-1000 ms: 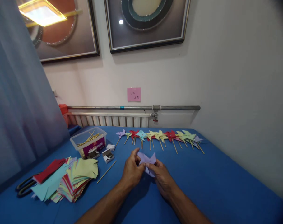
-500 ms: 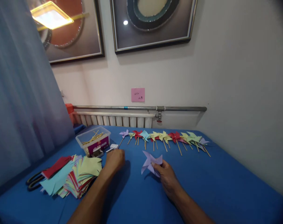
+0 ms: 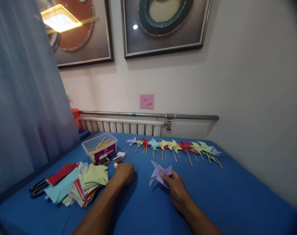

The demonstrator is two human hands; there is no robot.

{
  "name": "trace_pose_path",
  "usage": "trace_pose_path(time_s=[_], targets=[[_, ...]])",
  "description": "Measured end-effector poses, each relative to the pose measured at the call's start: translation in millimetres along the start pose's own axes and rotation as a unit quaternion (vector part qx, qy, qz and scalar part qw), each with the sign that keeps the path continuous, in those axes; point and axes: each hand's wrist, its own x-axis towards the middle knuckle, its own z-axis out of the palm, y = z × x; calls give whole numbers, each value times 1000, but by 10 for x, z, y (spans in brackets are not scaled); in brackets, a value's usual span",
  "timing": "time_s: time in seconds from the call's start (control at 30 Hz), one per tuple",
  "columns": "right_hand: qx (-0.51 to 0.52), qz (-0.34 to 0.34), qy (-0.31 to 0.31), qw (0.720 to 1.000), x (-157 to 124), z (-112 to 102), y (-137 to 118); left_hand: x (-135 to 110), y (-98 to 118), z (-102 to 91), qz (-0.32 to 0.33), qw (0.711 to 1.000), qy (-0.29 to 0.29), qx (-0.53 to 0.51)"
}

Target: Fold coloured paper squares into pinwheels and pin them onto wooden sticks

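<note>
1. Reference: the dial centres on the lilac paper pinwheel, just above the blue tablecloth; 12 o'clock points away from the person.
2. Right hand: at 4 o'clock; thumb and fingers pinch the pinwheel near its centre.
3. Left hand: at 9 o'clock, back upward, fingers curled beneath; a thin stick tip projects at its 3 o'clock edge; whether the hand grasps it cannot be told.
4. Surroundings: small open carton at 10 o'clock, just beyond the left hand; clear plastic tub of sticks farther out; cut-paper stack at 9 o'clock; row of stick-mounted pinwheels from 11 to 2 o'clock.
5. Hazards (judgement): a slackened pinch could let the folded blades spring out; a knock from the left wrist could tip the carton and scatter its contents.
6. Change, half a second: the left hand has shifted from over the carton towards 6 o'clock, exposing its raised flap; the right-hand pinch is unchanged.
</note>
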Motion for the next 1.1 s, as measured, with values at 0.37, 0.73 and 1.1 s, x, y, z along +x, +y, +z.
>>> trace_pose_path(time_s=[0.37, 0.73, 1.1], targets=[[21, 32, 6, 999, -11, -5, -56, 114, 196, 291, 105, 931, 22, -349], [28, 39, -4, 999, 28, -34, -2, 32, 475, 395, 94, 839, -112, -524], [14, 23, -17, 1000, 13, -22, 2, 63, 426, 432, 97, 844, -114, -515]])
